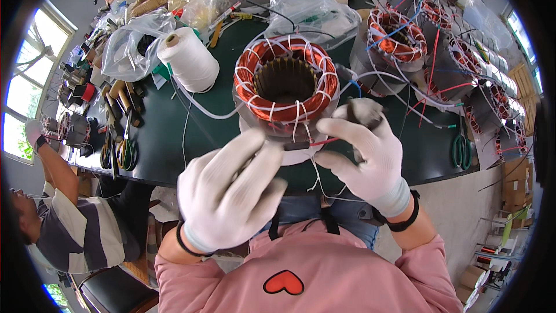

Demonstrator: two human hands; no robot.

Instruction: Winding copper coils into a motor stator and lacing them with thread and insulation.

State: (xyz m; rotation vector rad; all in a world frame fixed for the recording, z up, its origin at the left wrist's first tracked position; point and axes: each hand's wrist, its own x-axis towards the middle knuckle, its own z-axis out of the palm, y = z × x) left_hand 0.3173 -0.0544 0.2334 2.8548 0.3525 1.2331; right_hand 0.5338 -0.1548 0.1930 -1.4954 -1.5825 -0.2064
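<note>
A stator [286,78] stands upright in front of me, its orange-red copper windings laced with white cord. Close to its near side, a short black sleeve [297,146] sits on a red wire [325,141]. My left hand [231,188], in a white glove, has bent fingers, with the fingertips at the sleeve's left end; what lies between them is hidden. The wire runs into my gloved right hand [370,159], whose thumb and forefinger are apart around it while the other fingers curl. Grey, blurred fingertips show there. White cord ends [314,179] hang below.
A white thread cone [188,61] stands left of the stator on the dark green table [156,150]. Scissors [124,153] lie left, and green-handled scissors [461,148] right. More wound stators [397,37] crowd the right side with loose leads. Another person [81,226] sits at left.
</note>
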